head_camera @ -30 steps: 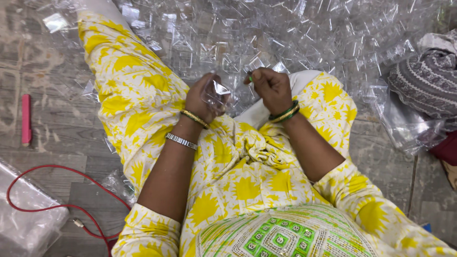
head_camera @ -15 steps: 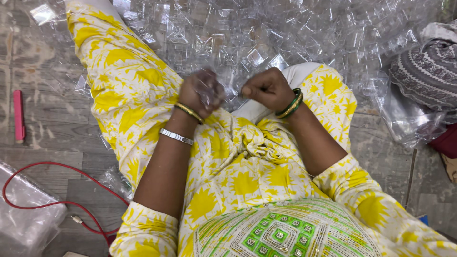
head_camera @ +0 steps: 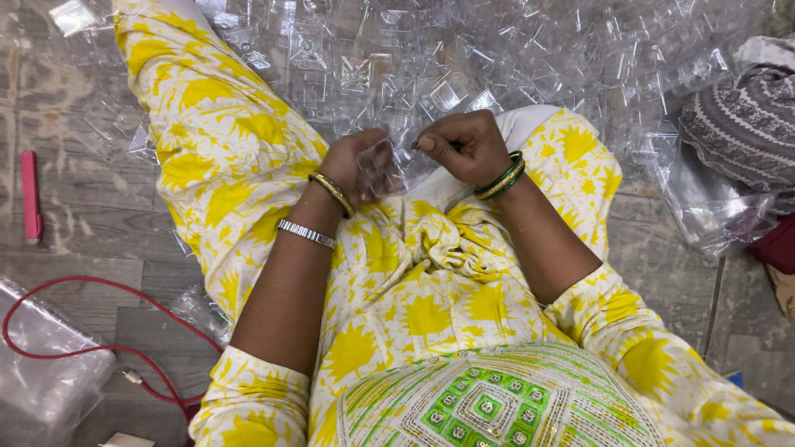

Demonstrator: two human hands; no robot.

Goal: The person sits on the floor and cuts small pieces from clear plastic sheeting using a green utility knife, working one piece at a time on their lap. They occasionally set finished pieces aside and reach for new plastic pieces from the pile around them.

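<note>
My left hand [head_camera: 352, 165] is closed around a small clear plastic piece [head_camera: 381, 172] held over my lap. My right hand [head_camera: 464, 147] is closed too, fingers pinched on a small dark thing close to that plastic piece; what it is cannot be told. Both wrists wear bangles. I sit on the floor in yellow and white flowered clothes [head_camera: 414, 281], knees spread. A big heap of clear plastic pieces [head_camera: 464, 58] lies right beyond my hands.
A pink marker-like stick [head_camera: 30, 194] lies on the floor at far left. A red cable [head_camera: 99, 348] loops at lower left beside a clear plastic bag [head_camera: 41, 372]. A grey patterned cloth bundle [head_camera: 741, 124] sits at right.
Both hands have stayed over my lap, shifting slightly. The clear piece has turned in my left hand, and my right hand has closed in beside it.
</note>
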